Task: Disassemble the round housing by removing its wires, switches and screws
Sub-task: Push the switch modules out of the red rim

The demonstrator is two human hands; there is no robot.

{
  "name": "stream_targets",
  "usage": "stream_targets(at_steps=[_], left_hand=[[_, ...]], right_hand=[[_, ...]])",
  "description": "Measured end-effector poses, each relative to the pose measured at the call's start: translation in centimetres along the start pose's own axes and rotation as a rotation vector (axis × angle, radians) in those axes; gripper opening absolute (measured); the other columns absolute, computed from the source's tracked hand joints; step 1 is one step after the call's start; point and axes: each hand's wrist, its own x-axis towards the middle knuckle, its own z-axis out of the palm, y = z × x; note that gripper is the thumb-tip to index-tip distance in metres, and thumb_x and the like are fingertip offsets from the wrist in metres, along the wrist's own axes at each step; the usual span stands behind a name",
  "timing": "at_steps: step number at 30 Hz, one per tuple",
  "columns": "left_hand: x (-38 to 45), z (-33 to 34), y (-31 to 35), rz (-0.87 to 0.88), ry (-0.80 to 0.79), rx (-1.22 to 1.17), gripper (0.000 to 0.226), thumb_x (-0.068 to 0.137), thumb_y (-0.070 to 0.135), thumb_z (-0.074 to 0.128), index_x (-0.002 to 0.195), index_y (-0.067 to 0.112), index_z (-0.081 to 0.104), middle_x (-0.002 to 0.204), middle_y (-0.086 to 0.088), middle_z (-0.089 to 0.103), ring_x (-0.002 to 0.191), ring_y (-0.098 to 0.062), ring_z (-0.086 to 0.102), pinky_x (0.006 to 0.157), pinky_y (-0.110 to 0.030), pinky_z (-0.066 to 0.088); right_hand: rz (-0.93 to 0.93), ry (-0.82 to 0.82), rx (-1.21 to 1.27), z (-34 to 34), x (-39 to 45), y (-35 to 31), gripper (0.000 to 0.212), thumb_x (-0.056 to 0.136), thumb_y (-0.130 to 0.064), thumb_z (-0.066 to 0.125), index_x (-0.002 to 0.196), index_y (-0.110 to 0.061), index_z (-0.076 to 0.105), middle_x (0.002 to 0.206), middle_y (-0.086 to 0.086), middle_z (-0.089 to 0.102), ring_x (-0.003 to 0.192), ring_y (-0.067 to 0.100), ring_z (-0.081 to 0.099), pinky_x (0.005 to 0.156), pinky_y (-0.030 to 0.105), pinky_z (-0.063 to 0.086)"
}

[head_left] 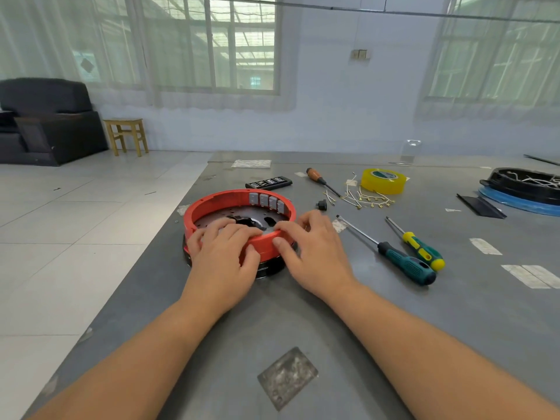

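The round housing (212, 204) is a red ring on a black base, standing on the grey table (303, 313) near its left edge. Several grey switches (266, 201) line the inside of its far wall. My left hand (224, 253) grips the near rim, fingers curled over into the ring and thumb on the outer wall. My right hand (309, 247) holds the near right part of the rim, fingers over the top edge and thumb pressed on the red outer wall. A pile of removed wires (363, 198) lies to the right beyond the housing.
Two green-handled screwdrivers (406, 262) (421, 250) lie right of my hands; an orange-handled one (318, 177), a bit case (268, 182), a small black part (321, 205) and yellow tape (383, 180) sit farther back. A second black housing (521, 186) stands far right.
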Motion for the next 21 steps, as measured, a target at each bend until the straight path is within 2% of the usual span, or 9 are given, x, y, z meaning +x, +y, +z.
stream_targets(at_steps=[2, 4, 7, 9, 11, 13, 16, 18, 21], left_hand=[[-0.4, -0.1, 0.0, -0.071, -0.010, -0.068, 0.039, 0.098, 0.037, 0.044, 0.112, 0.023, 0.078, 0.119, 0.009, 0.073, 0.138, -0.021, 0.047, 0.118, -0.042, 0.025], [-0.2, -0.6, -0.8, -0.083, -0.007, -0.131, 0.044, 0.102, 0.042, 0.042, 0.097, 0.017, 0.078, 0.107, 0.005, 0.076, 0.137, -0.023, 0.048, 0.117, -0.041, 0.032], [0.6, -1.6, -2.2, -0.159, 0.014, -0.213, 0.057, 0.101, 0.050, 0.041, 0.069, 0.012, 0.068, 0.081, 0.002, 0.074, 0.128, -0.016, 0.051, 0.098, -0.026, 0.034], [0.8, -2.1, -3.2, -0.188, 0.025, -0.258, 0.058, 0.097, 0.052, 0.045, 0.074, 0.009, 0.076, 0.083, 0.007, 0.075, 0.123, -0.009, 0.053, 0.090, -0.011, 0.032], [0.9, -2.7, -4.3, -0.178, 0.029, -0.330, 0.046, 0.096, 0.048, 0.053, 0.077, 0.020, 0.083, 0.089, 0.016, 0.077, 0.119, -0.006, 0.056, 0.092, -0.002, 0.030], [0.9, -3.0, -5.1, -0.159, 0.015, -0.394, 0.032, 0.101, 0.038, 0.063, 0.080, 0.026, 0.083, 0.096, 0.018, 0.078, 0.122, -0.007, 0.057, 0.098, -0.002, 0.031], [1.0, -3.0, -5.4, -0.159, 0.047, -0.337, 0.034, 0.107, 0.020, 0.061, 0.080, 0.029, 0.079, 0.103, 0.028, 0.073, 0.132, -0.012, 0.049, 0.100, -0.007, 0.030], [1.0, -3.0, -4.9, -0.156, 0.124, -0.251, 0.032, 0.107, 0.027, 0.059, 0.079, 0.029, 0.074, 0.099, 0.030, 0.068, 0.133, -0.017, 0.045, 0.103, -0.019, 0.032], [0.6, -2.6, -3.3, -0.041, 0.152, -0.127, 0.029, 0.100, 0.041, 0.053, 0.092, 0.028, 0.078, 0.098, 0.018, 0.071, 0.129, -0.018, 0.049, 0.112, -0.040, 0.031]], right_hand=[[-0.061, 0.034, 0.027, -0.1, -0.6, -1.1, 0.033, 0.097, -0.047, 0.056, 0.123, -0.030, 0.069, 0.104, -0.003, 0.048, 0.097, 0.019, 0.051, 0.088, 0.039, 0.047], [-0.061, 0.024, 0.061, -0.5, -0.6, -1.2, 0.037, 0.097, -0.047, 0.058, 0.127, -0.029, 0.068, 0.108, -0.003, 0.050, 0.101, 0.019, 0.052, 0.092, 0.040, 0.047], [-0.008, -0.011, 0.083, -1.5, -0.1, 0.3, 0.049, 0.096, -0.050, 0.058, 0.141, -0.030, 0.057, 0.127, -0.003, 0.048, 0.120, 0.017, 0.048, 0.104, 0.039, 0.044], [-0.035, -0.093, 0.092, -2.2, 0.1, 1.8, 0.058, 0.097, -0.055, 0.056, 0.150, -0.035, 0.046, 0.146, -0.010, 0.040, 0.136, 0.013, 0.039, 0.115, 0.036, 0.035], [-0.096, -0.198, 0.070, -2.5, 0.1, 2.8, 0.063, 0.096, -0.061, 0.054, 0.154, -0.042, 0.038, 0.161, -0.019, 0.027, 0.147, 0.009, 0.027, 0.121, 0.032, 0.022], [-0.142, -0.256, 0.055, -2.4, 0.1, 3.2, 0.061, 0.094, -0.068, 0.053, 0.149, -0.043, 0.043, 0.165, -0.022, 0.022, 0.151, 0.008, 0.023, 0.122, 0.032, 0.019], [-0.156, -0.232, 0.056, -2.3, 0.4, 2.7, 0.056, 0.091, -0.072, 0.054, 0.135, -0.038, 0.056, 0.156, -0.020, 0.040, 0.147, 0.007, 0.031, 0.121, 0.041, 0.027], [-0.138, -0.174, -0.005, -2.1, 0.4, 2.1, 0.057, 0.088, -0.076, 0.053, 0.128, -0.036, 0.060, 0.143, -0.016, 0.051, 0.139, 0.011, 0.039, 0.116, 0.043, 0.032], [-0.040, -0.048, -0.163, -1.1, 0.0, 0.4, 0.066, 0.078, -0.088, 0.046, 0.115, -0.036, 0.064, 0.124, -0.011, 0.056, 0.127, 0.020, 0.041, 0.111, 0.043, 0.035]])
